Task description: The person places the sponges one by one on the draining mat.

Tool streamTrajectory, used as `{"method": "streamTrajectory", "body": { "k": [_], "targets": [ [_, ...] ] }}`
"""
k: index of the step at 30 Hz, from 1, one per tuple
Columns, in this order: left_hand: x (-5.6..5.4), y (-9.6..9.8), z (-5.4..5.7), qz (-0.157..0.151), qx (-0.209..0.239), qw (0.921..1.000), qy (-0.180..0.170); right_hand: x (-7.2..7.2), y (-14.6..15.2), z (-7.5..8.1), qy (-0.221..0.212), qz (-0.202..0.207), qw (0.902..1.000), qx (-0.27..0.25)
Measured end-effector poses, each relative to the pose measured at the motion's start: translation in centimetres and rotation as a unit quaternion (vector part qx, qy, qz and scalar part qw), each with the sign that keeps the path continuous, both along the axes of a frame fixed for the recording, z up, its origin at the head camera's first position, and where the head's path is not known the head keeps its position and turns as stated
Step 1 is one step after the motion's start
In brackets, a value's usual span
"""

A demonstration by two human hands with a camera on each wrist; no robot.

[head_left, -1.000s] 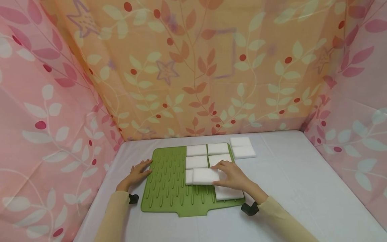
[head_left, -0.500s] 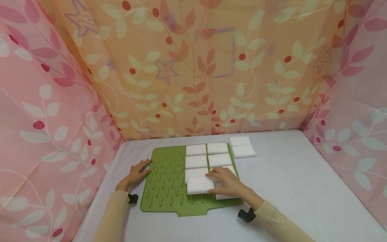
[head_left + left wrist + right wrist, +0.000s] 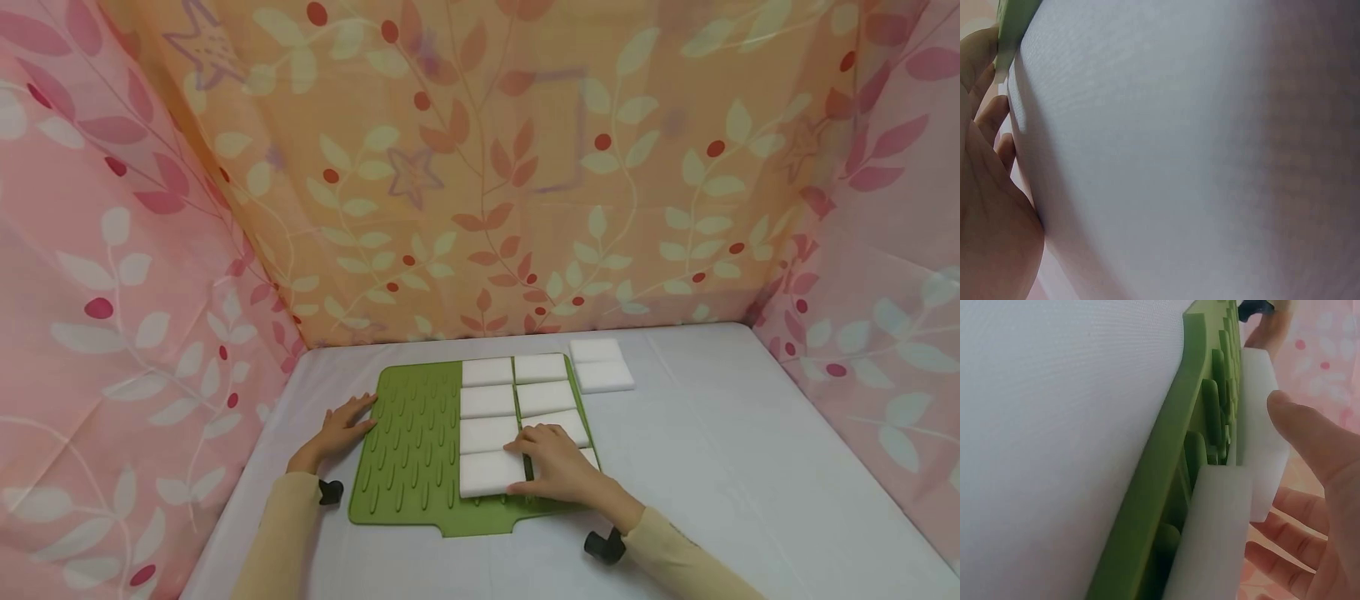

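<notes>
A green ridged mat (image 3: 408,454) lies on the table, its right part bearing white sponges in two columns. My right hand (image 3: 558,467) pinches the right end of the front-left white sponge (image 3: 486,475), thumb on the near side and fingers on the far side. In the right wrist view, the thumb (image 3: 1310,428) touches this sponge (image 3: 1259,419), beside another sponge (image 3: 1216,531). My left hand (image 3: 337,435) rests by the mat's left edge, fingertips touching it. In the left wrist view, its fingers (image 3: 979,56) reach the mat's edge (image 3: 1013,31).
Two more white sponges (image 3: 602,365) lie off the mat's back right corner. The table wears a white cloth (image 3: 712,433). Patterned curtains (image 3: 480,167) close in the back and both sides.
My right hand has carried the sponge toward me and slightly left, then down to the mat, into the front place of the left column. The left hand has stayed still.
</notes>
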State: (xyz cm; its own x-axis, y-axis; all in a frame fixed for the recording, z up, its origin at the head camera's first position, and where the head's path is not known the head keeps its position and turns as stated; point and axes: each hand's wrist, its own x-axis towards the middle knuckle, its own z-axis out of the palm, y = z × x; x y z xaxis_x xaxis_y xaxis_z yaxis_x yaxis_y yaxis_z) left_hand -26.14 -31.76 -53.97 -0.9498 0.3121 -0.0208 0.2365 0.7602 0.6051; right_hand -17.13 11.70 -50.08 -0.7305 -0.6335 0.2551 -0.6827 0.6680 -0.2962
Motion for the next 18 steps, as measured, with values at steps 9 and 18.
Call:
{"method": "streamTrajectory", "body": {
  "k": [9, 18],
  "targets": [
    [-0.19, -0.03, -0.13, 0.001, 0.001, 1.0, 0.0, 0.12, -0.27, -0.57, 0.015, -0.013, 0.9998, 0.008],
    [-0.02, -0.02, -0.09, 0.004, 0.0, 1.0, -0.004, -0.02, -0.18, -0.94, 0.023, 0.002, 0.9997, -0.003]
  ]
}}
